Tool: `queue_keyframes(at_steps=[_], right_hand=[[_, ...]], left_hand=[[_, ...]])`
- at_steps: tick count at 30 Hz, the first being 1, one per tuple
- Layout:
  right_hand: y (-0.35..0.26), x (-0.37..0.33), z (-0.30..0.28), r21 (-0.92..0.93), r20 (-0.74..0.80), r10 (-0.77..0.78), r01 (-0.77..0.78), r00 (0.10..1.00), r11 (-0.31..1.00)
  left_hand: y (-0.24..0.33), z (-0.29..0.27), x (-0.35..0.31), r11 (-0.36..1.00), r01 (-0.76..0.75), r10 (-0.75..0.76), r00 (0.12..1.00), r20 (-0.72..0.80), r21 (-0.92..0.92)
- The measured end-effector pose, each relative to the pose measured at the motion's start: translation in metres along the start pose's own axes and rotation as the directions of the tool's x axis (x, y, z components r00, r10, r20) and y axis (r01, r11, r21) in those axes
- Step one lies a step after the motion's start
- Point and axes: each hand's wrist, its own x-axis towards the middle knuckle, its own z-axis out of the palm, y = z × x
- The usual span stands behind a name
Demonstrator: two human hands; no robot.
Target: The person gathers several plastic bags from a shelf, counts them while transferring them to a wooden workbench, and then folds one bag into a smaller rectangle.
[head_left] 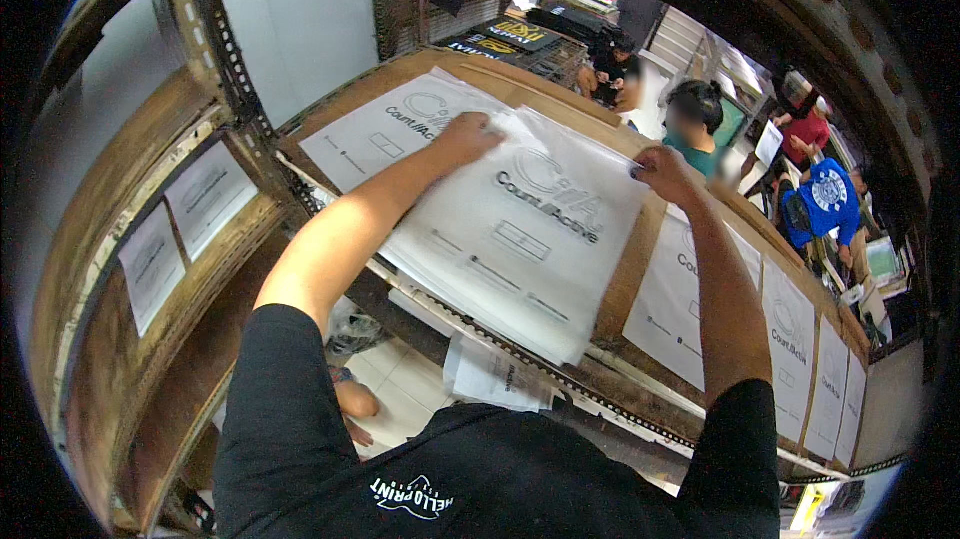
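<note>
Pinching upper corners: left hand (470, 139), right hand (664, 175); white printed sheet (530, 244) stretching between and below

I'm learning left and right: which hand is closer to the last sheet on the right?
Right. The right hand is left of the last sheet; the left hand is farther left.

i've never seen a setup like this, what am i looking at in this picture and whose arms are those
There's no machine: these are a person's bare arms, seen from a wide fisheye camera on their head, so straight edges look bent. The right hand pinches the upper right corner of a white printed sheet; the left hand is at its upper left, its grip unclear. Similar sheets lie on the brown board to either side. Other people are in the background.
</note>
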Motion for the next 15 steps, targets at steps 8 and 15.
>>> queue_keyframes(at_steps=[8,15], right_hand=[[0.043,-0.019,0.012,-0.149,-0.025,0.049,-0.052,0.998,0.988],[0.080,-0.024,0.024,-0.182,-0.064,-0.059,0.047,0.996,0.982]], left_hand=[[0.035,-0.027,-0.015,0.934,0.011,-0.121,0.950,0.289,0.356],[0.024,-0.019,0.011,0.924,0.254,-0.339,0.888,0.310,0.285]])
